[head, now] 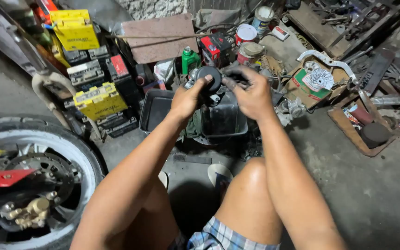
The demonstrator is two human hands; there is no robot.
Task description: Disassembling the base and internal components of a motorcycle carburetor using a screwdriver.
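Black round part (209, 78) clasped, left hand (188, 98), right hand (251, 95)

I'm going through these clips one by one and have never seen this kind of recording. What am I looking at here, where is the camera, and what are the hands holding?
There is no machine here. One camera sits on a person's head and looks down, so the two bare arms and knees belong to the wearer, who sits low on a concrete floor. The left hand and right hand together hold a small dark mechanical part with a round black cap, above a black plastic tray. Around them lie yellow and black batteries, a green bottle, paint cans and a cardboard box of metal parts. A motorcycle wheel stands at the left.
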